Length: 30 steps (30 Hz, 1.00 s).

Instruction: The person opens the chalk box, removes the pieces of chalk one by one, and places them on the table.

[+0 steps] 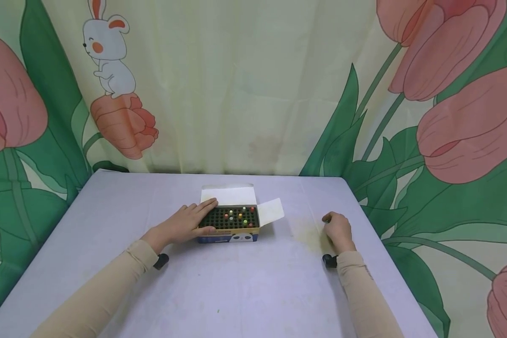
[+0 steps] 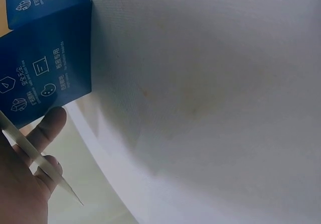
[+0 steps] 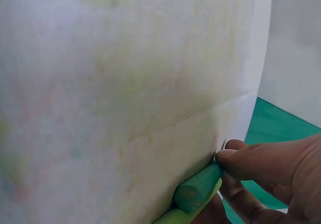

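Observation:
An open chalk box (image 1: 228, 236), blue and yellow with a panda face on its front, stands at the middle of the table. Its dark insert has rows of holes, with several chalk tips in white, red, orange and green showing. My left hand (image 1: 185, 221) rests on the box's left end, fingers stretched toward the back and thumb along the front edge. In the left wrist view, a pale pointed strip (image 2: 37, 156) crosses that hand. To the right of the box, my right hand (image 1: 339, 231) pinches a green chalk stick (image 3: 196, 190), with a lime-green one (image 3: 176, 216) against it.
The box's white lid flap (image 1: 229, 194) stands up behind it, and a side flap (image 1: 271, 211) sticks out to the right. A white cloth (image 1: 236, 291) with faint coloured smudges covers the table. A printed curtain (image 1: 236, 94) hangs behind.

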Available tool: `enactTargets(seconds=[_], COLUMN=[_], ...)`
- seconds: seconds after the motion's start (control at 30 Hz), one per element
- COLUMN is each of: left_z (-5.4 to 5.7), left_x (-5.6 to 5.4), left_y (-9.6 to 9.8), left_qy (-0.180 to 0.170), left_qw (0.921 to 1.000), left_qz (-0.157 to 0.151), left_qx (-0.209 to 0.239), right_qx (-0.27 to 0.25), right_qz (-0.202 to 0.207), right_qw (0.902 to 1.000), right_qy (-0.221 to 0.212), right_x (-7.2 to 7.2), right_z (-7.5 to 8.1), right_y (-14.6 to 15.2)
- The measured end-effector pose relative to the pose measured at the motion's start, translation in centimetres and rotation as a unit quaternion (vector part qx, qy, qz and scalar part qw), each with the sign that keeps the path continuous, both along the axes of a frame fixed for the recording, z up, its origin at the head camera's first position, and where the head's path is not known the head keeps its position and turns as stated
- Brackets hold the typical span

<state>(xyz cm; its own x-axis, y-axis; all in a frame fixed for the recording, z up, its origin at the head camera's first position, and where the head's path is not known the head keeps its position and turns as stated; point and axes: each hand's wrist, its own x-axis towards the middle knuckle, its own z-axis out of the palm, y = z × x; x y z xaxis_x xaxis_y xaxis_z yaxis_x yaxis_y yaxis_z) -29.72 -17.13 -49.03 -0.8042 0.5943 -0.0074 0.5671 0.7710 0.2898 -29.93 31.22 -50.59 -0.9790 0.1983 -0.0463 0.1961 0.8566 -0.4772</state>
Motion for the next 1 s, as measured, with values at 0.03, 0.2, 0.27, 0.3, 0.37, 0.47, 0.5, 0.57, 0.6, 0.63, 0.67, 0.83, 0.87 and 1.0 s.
enactTargets(seconds=[0.03, 0.2, 0.27, 0.3, 0.37, 0.47, 0.5, 0.57, 0.6, 0.63, 0.67, 0.83, 0.87, 1.0], left_z=[0.0, -0.2, -0.1, -0.1, 0.0, 0.3, 0.4, 0.5, 0.6, 0.7, 0.7, 0.9, 0.9, 0.6], left_x=[0.0, 0.2, 0.2, 0.2, 0.2, 0.2, 0.1, 0.0, -0.1, -0.1, -0.2, -0.3, -0.2, -0.2], left_y=[0.0, -0.1, -0.2, -0.2, -0.2, -0.2, -0.2, -0.1, 0.0, 0.1, 0.1, 0.3, 0.3, 0.2], left_qy=[-0.001, -0.008, -0.011, -0.014, -0.014, -0.017, -0.018, -0.02, -0.02, -0.019, -0.019, -0.018, -0.019, -0.023], left_qw=[1.0, 1.0, 0.9999, 0.9999, 0.9999, 0.9998, 0.9998, 0.9997, 0.9997, 0.9996, 0.9996, 0.9995, 0.9994, 0.9994], left_qz=[-0.001, 0.001, 0.002, 0.003, 0.002, 0.003, 0.003, 0.003, 0.002, 0.002, 0.001, 0.001, 0.001, 0.002], left_qx=[0.001, 0.001, -0.001, -0.003, -0.004, -0.01, -0.012, -0.015, -0.017, -0.018, -0.02, -0.027, -0.028, -0.026], right_qx=[-0.001, -0.001, -0.003, -0.004, -0.004, -0.004, -0.006, -0.01, -0.014, -0.017, -0.018, -0.02, -0.019, -0.006], right_qz=[0.002, 0.005, 0.006, 0.006, 0.011, 0.019, 0.02, 0.022, 0.021, 0.02, 0.02, 0.022, 0.024, 0.019], right_qw=[1.0, 1.0, 0.9999, 0.9999, 0.9999, 0.9997, 0.9997, 0.9996, 0.9996, 0.9995, 0.9995, 0.9994, 0.9994, 0.9995], right_qy=[-0.001, -0.007, -0.011, -0.012, -0.012, -0.012, -0.013, -0.014, -0.015, -0.016, -0.015, -0.016, -0.016, -0.023], right_x=[0.0, 0.1, 0.1, 0.2, 0.2, 0.1, 0.1, 0.1, 0.0, 0.0, 0.0, -0.1, -0.1, 0.1], right_z=[0.0, 0.0, 0.1, 0.1, 0.1, 0.3, 0.3, 0.4, 0.5, 0.5, 0.5, 0.3, 0.2, 0.4], right_y=[0.0, -0.2, -0.3, -0.3, -0.3, -0.3, -0.3, -0.1, 0.0, 0.2, 0.3, 0.6, 0.6, 0.3])
